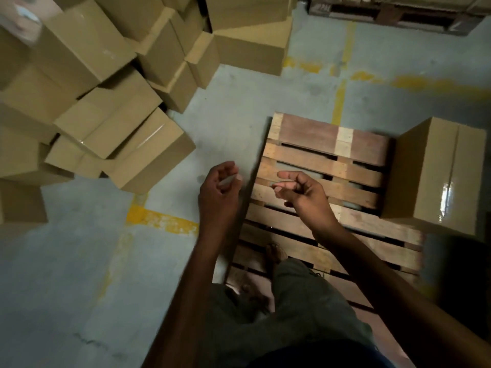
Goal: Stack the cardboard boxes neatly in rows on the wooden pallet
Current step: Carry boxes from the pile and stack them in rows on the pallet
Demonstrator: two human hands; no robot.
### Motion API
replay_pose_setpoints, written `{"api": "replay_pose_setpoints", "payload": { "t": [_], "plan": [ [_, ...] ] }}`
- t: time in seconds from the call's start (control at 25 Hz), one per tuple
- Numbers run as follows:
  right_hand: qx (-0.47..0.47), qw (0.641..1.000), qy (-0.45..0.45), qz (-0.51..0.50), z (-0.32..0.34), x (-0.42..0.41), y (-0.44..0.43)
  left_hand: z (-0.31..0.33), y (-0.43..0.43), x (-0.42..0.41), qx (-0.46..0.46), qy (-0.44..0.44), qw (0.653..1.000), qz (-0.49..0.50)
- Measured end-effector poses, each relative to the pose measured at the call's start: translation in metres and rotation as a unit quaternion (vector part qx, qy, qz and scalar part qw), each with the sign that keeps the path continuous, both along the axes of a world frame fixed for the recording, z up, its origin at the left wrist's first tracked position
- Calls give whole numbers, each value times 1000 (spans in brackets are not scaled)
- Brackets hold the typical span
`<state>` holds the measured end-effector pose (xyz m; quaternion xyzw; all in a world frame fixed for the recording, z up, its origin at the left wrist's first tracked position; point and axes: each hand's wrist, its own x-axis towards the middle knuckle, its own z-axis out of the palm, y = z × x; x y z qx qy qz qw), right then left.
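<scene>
Grey concrete floor, worn yellow floor lines, dim light

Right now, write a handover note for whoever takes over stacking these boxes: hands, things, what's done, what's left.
Left hand: open, empty, beside the brown slatted wooden pallet.
Right hand: open, empty, above its slats.
One taped brown cardboard box stands at the pallet's far right side.
Jumbled pile of brown cardboard boxes lies on the floor, left.
Done: one box placed. Left: move the pile over, in rows.
</scene>
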<state>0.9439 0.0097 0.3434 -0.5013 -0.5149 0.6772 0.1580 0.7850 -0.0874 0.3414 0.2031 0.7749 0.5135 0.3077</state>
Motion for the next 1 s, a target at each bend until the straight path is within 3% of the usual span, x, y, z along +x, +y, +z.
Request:
{"api": "replay_pose_setpoints", "payload": {
  "t": [0.28, 0.64, 0.84, 1.0],
  "plan": [
    [9, 1000, 4, 16, -11, -124, 1, -10, -15, -113, 3, 5, 1000, 26],
    [16, 996, 20, -87, -109, -347, -90, -109, -82, -352, 12, 23, 998, -52],
    [-16, 998, 19, -55, -115, -484, -139, -106, -138, -492, 5, 19, 1000, -10],
    [1, 999, 31, -19, -111, -580, -130, -109, -134, -586, 10, 15, 1000, 17]
  ]
}}
